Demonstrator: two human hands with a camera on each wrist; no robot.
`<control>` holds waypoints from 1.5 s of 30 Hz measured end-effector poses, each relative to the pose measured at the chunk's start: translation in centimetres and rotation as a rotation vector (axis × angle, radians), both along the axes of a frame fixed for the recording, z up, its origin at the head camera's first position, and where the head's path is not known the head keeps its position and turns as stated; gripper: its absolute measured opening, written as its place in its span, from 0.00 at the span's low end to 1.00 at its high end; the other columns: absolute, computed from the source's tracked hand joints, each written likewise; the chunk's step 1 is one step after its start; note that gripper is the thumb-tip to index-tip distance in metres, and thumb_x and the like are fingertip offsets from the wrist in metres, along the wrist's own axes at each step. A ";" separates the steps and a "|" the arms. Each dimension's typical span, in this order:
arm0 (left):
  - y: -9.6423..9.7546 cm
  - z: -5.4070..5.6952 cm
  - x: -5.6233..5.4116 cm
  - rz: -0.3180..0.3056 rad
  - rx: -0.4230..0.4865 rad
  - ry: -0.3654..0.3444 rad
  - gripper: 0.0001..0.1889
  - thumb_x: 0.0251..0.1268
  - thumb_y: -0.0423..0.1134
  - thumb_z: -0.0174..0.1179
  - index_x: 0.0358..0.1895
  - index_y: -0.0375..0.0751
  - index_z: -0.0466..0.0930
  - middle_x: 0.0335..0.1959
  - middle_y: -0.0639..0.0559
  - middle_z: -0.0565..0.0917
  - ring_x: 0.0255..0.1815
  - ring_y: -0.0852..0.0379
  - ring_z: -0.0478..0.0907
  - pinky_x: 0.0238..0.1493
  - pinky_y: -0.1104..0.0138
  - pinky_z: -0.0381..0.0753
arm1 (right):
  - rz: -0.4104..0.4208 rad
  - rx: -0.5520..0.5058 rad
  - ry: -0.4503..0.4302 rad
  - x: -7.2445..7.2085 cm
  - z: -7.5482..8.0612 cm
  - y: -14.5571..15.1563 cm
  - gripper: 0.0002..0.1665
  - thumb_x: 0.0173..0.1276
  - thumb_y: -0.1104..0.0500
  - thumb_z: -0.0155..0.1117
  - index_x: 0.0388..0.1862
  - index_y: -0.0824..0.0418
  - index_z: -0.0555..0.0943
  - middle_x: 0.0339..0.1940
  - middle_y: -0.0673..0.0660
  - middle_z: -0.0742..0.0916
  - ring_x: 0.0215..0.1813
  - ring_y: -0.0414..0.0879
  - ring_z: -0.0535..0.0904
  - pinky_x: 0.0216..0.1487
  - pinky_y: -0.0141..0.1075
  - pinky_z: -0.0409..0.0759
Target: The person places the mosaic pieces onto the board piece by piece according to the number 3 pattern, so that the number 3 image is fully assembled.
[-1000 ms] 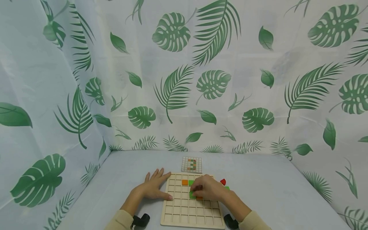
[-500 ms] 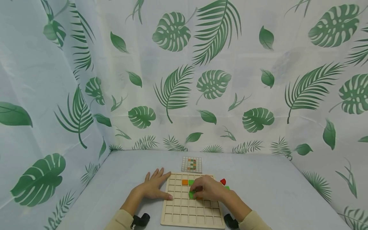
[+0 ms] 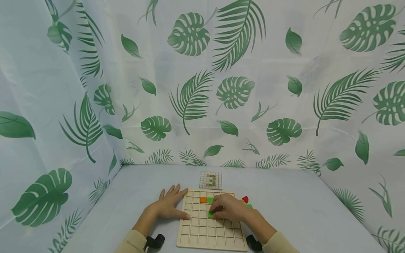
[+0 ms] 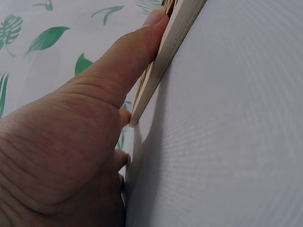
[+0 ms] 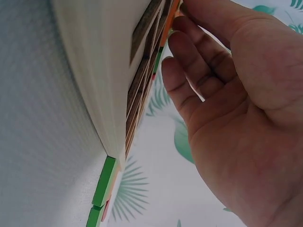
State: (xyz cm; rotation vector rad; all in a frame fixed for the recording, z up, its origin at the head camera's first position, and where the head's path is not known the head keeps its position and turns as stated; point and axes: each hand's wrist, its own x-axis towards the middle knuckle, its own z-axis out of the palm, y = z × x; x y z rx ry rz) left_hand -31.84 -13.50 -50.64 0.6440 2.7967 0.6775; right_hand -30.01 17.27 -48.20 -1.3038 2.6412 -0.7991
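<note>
A pale wooden grid board (image 3: 194, 239) lies on the table. My left hand (image 3: 167, 206) rests at its left side with the fingers spread, the thumb (image 4: 137, 52) laid over the edge. Over the board's middle, my right hand (image 3: 229, 207) pinches a green square tile (image 3: 210, 214) between thumb and curled fingertips, low over a cell. An orange tile (image 3: 203, 200) and another green tile (image 3: 210, 200) sit side by side in an upper row. In the right wrist view, an orange tile (image 5: 169, 24) shows by the fingertips; the right hand hides nearby cells.
Behind the board lies a small card (image 3: 211, 180) printed with a coloured grid pattern. Right of the board are a red piece (image 3: 245, 199) and green blocks (image 5: 104, 182). Black wrist devices (image 3: 155, 241) are near the sleeves. Leaf-print curtains (image 3: 196, 151) stand behind and beside the table.
The right fingers have shifted slightly over the green tile, which has moved a little to the left. An orange tile below the fingers is now covered. The left hand stays still.
</note>
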 end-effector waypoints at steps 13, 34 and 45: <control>0.0 0.2 0.0 -0.002 0.005 -0.004 0.60 0.48 0.76 0.71 0.83 0.54 0.58 0.86 0.37 0.48 0.87 0.33 0.39 0.80 0.29 0.32 | 0.010 0.016 0.000 -0.1 -0.1 0.0 0.09 0.68 0.56 0.75 0.46 0.53 0.92 0.40 0.44 0.86 0.37 0.30 0.76 0.38 0.24 0.79; 0.1 0.1 0.1 0.009 0.011 -0.012 0.60 0.47 0.76 0.71 0.83 0.55 0.58 0.87 0.37 0.48 0.87 0.33 0.39 0.80 0.30 0.31 | -0.259 -0.234 0.076 -0.9 -0.7 4.1 0.09 0.71 0.53 0.73 0.45 0.56 0.91 0.37 0.41 0.87 0.32 0.34 0.74 0.32 0.31 0.79; 0.1 0.3 0.3 0.008 0.003 -0.009 0.60 0.48 0.76 0.71 0.83 0.54 0.58 0.87 0.37 0.48 0.87 0.33 0.39 0.80 0.30 0.31 | -0.299 -0.225 0.084 -1.6 -1.2 7.0 0.11 0.71 0.54 0.73 0.48 0.57 0.90 0.42 0.47 0.89 0.37 0.34 0.78 0.37 0.32 0.81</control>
